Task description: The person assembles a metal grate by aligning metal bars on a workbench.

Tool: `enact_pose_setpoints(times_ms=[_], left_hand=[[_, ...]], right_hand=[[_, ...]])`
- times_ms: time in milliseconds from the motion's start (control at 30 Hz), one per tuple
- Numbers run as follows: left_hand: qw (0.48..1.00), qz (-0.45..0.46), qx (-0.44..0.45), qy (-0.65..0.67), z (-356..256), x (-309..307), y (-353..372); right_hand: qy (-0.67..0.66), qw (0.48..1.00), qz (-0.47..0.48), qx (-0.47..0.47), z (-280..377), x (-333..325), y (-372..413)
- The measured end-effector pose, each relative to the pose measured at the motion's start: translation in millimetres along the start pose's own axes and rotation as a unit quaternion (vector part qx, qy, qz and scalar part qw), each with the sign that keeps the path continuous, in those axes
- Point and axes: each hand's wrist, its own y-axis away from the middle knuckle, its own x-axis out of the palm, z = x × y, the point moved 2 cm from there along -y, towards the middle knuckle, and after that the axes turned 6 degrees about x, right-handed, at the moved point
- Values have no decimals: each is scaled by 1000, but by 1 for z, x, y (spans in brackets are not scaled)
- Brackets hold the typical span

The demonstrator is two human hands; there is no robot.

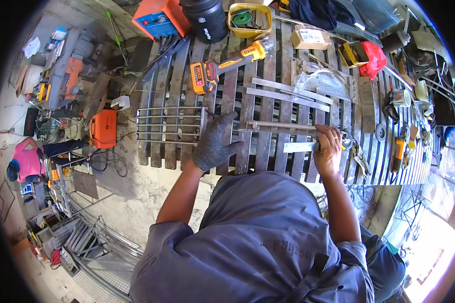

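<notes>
My left hand (215, 144), in a dark glove, has its thumb and fingers apart at the right end of a metal grille (169, 124) of parallel bars. My bare right hand (328, 149) has curled fingers, with a pale flat metal strip (299, 147) running out from under its thumb side. Thin metal rods (283, 125) lie between the hands and reach the right fingertips. Just right of that hand is a small yellow-and-black item, partly hidden. Two longer flat bars (288, 98) lie farther back on the slatted table (229, 108).
A yellow cordless angle grinder (227, 65) lies behind the grille. At the back stand an orange machine (159, 19), a black canister (205, 20) and a yellow tub (249, 31). Tools crowd the right side. Another person (28, 160) is at far left, near an orange case (103, 129).
</notes>
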Motion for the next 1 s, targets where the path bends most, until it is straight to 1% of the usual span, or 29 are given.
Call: enact_pose_setpoints(times_ms=[33, 133, 167, 267, 367, 467, 567, 667, 767, 867, 1000], left_hand=[[999, -13, 14, -38, 4, 8, 0], [999, -18, 41, -8, 12, 24, -12], [998, -33, 49, 11, 11, 29, -17], [994, 15, 92, 61, 26, 38, -25], [992, 9, 129, 16, 21, 38, -27], [992, 1, 123, 24, 19, 38, -28], [994, -27, 88, 61, 7, 36, -30], [987, -119, 50, 100, 11, 50, -26], [993, -110, 35, -37, 22, 52, -16], [993, -116, 13, -31, 34, 63, -2], [989, -126, 61, -36, 22, 50, -5]], right_hand=[[-1, 1000, 3, 4, 1, -1, 0], [3, 1000, 7, 10, 4, -3, 4], [9, 1000, 9, 16, 3, -1, 7], [8, 1000, 8, 19, 6, -2, 10], [-12, 1000, 3, 29, 12, -8, 6], [-17, 999, -5, 32, 12, -8, 5], [-11, 1000, -4, 29, 11, -8, 3], [-16, 1000, -12, 12, 5, -3, 4], [-17, 1000, -9, 12, 4, -3, 3], [-13, 1000, 3, 12, 5, -5, 1], [-14, 1000, 5, 7, 5, -5, 1]])
